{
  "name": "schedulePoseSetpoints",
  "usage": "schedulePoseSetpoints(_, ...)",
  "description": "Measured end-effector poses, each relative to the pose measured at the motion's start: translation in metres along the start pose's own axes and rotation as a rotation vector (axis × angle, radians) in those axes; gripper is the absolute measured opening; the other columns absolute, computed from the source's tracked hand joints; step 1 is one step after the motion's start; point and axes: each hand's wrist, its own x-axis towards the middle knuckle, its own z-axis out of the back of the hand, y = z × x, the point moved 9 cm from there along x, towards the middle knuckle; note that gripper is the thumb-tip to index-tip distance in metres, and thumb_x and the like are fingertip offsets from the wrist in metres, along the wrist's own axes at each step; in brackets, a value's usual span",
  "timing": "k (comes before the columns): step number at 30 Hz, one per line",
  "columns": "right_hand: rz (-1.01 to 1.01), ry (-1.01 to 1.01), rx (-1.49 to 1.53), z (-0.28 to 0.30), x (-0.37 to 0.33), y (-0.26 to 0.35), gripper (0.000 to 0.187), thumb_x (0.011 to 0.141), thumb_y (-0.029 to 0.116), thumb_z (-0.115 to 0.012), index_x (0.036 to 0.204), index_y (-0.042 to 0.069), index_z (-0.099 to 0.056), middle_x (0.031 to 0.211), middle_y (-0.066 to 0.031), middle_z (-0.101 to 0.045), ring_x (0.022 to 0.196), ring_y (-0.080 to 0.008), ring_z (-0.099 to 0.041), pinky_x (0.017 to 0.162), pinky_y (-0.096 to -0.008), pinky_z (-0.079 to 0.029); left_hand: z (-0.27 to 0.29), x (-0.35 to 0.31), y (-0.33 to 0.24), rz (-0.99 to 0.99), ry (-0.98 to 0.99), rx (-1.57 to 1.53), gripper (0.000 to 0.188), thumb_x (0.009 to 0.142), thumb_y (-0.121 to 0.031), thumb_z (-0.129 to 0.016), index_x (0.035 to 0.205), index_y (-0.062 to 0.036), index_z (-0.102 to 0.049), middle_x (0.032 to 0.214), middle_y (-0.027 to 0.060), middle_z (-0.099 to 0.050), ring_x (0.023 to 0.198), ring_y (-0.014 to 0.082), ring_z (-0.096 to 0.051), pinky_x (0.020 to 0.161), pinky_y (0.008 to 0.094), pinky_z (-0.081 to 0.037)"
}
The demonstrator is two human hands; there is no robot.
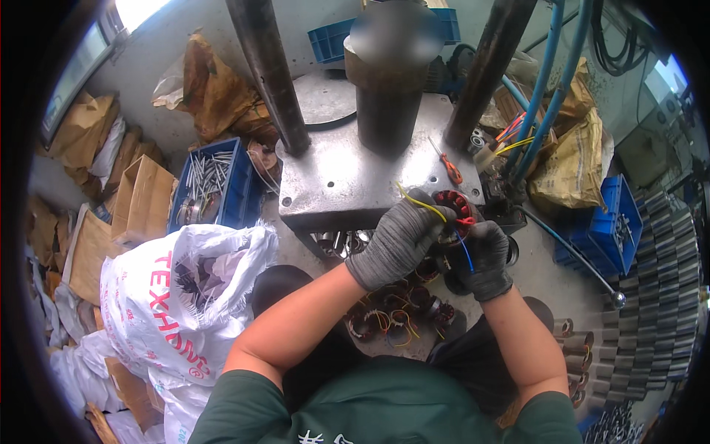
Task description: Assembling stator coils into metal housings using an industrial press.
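Observation:
A ring-shaped motor stator [452, 200] with dark red windings is held up between my two gloved hands, just off the front edge of the press table [336, 174]. My left hand [399, 243], in a grey knit glove, is closed on the stator's left side. A yellow wire [420, 201] loops up over its fingers. My right hand [484, 259] is closed at the stator's right side, close to a red sleeved lead [466, 220]. A blue wire [466, 251] hangs down between the hands. My fingertips are partly hidden.
An orange-handled screwdriver [450, 170] lies on the table near the press column [388, 103]. Several wired stators [399, 318] lie below my hands. A white sack [140, 296] and a blue bin of metal rods [244, 185] are left; stacked metal cylinders [651, 296] and a ball-ended lever [577, 255] are right.

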Motion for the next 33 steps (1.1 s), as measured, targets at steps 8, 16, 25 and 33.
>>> schedulePoseSetpoints(8,-0.120,-0.084,0.567,-0.002,0.006,-0.022,0.044,0.101,0.021,-0.063,0.142,0.003,-0.057,0.131,-0.0091,-0.068,0.117,-0.0217,-0.066,0.104,-0.0373,-0.053,-0.001,0.005,-0.013,0.004,-0.047,0.085,0.024,0.091,-0.009,-0.069,0.114,-0.0094,-0.073,0.104,0.0133,-0.066,0.097,0.0338,-0.066,0.088,0.0433,-0.055)
schedulePoseSetpoints(16,-0.038,0.034,0.324,-0.018,0.004,-0.006,0.065,0.084,0.013,-0.077,0.144,0.003,-0.055,0.132,-0.0117,-0.067,0.118,-0.0237,-0.066,0.103,-0.0380,-0.054,-0.003,0.006,-0.005,-0.033,0.038,0.254,0.030,0.083,-0.007,-0.079,0.112,-0.0094,-0.071,0.092,0.0079,-0.068,0.092,0.0290,-0.069,0.082,0.0400,-0.058)
schedulePoseSetpoints(25,0.025,-0.042,0.270,-0.014,-0.005,0.006,0.093,0.074,0.003,-0.082,0.157,0.003,-0.040,0.142,-0.0127,-0.061,0.129,-0.0236,-0.060,0.113,-0.0386,-0.049,0.001,-0.004,0.043,0.489,-0.066,-0.478,0.047,0.073,-0.020,-0.091,0.113,-0.0049,-0.074,0.099,0.0130,-0.070,0.094,0.0259,-0.073,0.082,0.0397,-0.059)
schedulePoseSetpoints(33,0.083,-0.045,0.207,-0.020,-0.007,0.006,0.095,0.076,0.004,-0.083,0.159,0.004,-0.039,0.151,-0.0131,-0.054,0.134,-0.0239,-0.057,0.117,-0.0389,-0.046,0.005,0.010,0.013,0.252,0.080,0.078,0.046,0.076,-0.020,-0.090,0.113,-0.0036,-0.069,0.104,0.0140,-0.067,0.099,0.0306,-0.068,0.088,0.0423,-0.056)
